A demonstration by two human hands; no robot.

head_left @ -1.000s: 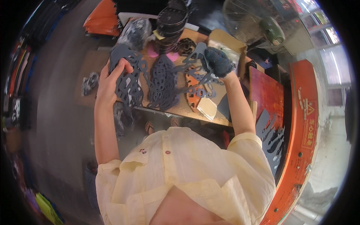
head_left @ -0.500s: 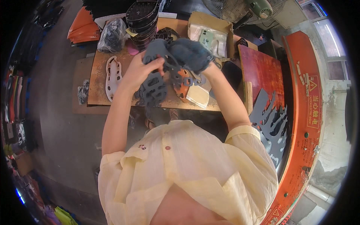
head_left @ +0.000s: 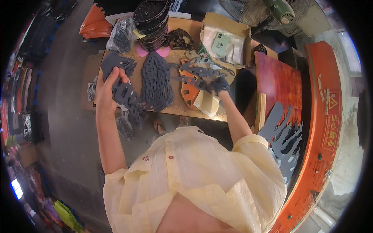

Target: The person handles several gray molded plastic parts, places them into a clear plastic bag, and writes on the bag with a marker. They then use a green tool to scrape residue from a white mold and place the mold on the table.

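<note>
My left hand (head_left: 105,88) is closed on a bundle of dark grey cut-out pieces (head_left: 126,93), flat and full of holes, which hangs past the table's left front edge. My right hand (head_left: 218,85), in a dark glove, is low over the right of the table. Its fingers blend together, so their grip is unclear. Thin grey cut-out strips (head_left: 198,70) reach close to the glove. Between my hands lies a pile of similar grey cut-outs (head_left: 156,81). Left of the glove are an orange cut-out piece (head_left: 188,95) and a cream-coloured block (head_left: 207,102).
Behind the pile stand stacked black basket-like forms (head_left: 150,19) and a clear bag of dark pieces (head_left: 121,35). An open carton (head_left: 226,23) holds a green phone-like object (head_left: 220,43). A fan (head_left: 278,9) is at the back right; a reddish board (head_left: 278,83) and orange panel (head_left: 325,101) flank the right.
My hands have moved apart: the left went left with grey cut-outs, the right down and right. The grey pile between them is now in plain view.
</note>
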